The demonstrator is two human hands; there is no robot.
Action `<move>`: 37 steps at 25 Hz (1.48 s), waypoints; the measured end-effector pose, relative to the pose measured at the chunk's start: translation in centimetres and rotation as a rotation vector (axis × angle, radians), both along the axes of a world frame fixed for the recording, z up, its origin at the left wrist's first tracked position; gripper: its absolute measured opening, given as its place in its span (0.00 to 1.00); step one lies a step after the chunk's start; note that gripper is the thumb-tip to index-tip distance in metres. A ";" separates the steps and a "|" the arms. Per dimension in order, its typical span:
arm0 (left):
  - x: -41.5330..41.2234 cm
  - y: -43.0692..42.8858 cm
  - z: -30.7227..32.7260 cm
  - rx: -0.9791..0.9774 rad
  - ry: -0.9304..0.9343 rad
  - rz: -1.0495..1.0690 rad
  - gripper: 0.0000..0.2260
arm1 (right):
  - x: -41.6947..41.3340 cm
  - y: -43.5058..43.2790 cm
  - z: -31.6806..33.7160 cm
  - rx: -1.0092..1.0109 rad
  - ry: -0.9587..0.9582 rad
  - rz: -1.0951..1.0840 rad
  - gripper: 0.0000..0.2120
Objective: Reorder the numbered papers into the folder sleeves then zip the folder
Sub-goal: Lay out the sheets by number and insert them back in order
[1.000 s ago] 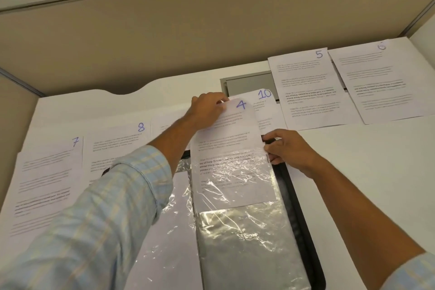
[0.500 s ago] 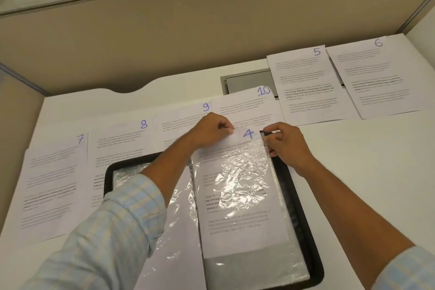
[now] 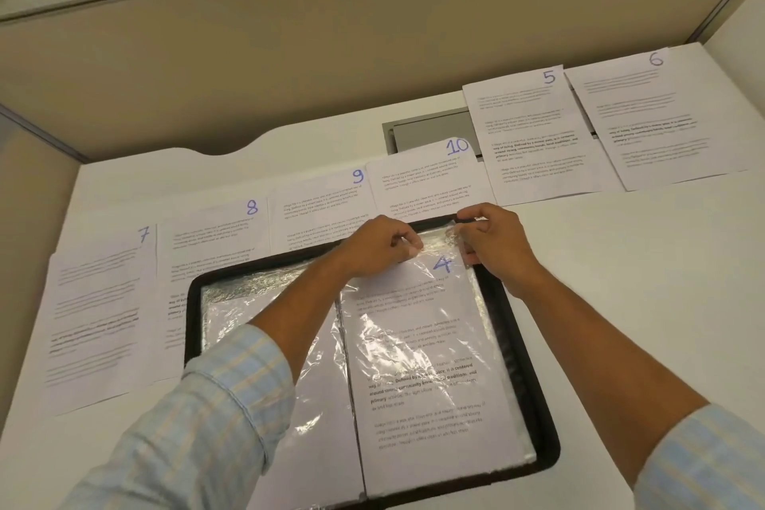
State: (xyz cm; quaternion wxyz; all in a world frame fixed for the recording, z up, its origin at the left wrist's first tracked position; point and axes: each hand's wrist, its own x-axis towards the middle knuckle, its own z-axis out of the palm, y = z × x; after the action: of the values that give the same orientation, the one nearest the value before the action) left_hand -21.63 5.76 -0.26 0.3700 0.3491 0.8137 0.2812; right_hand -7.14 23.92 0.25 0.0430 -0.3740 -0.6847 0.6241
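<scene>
Two hands, left hand (image 3: 378,246) and right hand (image 3: 492,244), pinch the crinkly clear sleeve (image 3: 430,344) over paper 4 (image 3: 422,393) in the black folder (image 3: 523,360), mid-frame on the smooth white desk (image 3: 641,282), below the beige partition (image 3: 331,46).

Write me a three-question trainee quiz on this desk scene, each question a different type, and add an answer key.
1. Multiple choice: which numbered sheet is in the right-hand sleeve of the folder? A) 4 B) 8 C) 10
2. True or false: paper 5 lies inside the folder.
3. Fill in: the leftmost loose sheet on the desk is number ___.

Key
1. A, paper 4.
2. False; it lies on the desk beyond the folder.
3. 7, paper 7.
</scene>
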 end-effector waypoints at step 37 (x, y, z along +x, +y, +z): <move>14.9 -23.9 2.2 0.242 -0.461 1.140 0.08 | 15.3 -17.5 -3.7 0.805 -0.295 0.567 0.33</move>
State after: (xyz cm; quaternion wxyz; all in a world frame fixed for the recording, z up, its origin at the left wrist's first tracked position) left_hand -6.74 -18.18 1.90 0.2858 -0.1698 0.7336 0.5927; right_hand 8.15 6.44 -3.43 -0.0846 -0.2115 -0.9440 0.2387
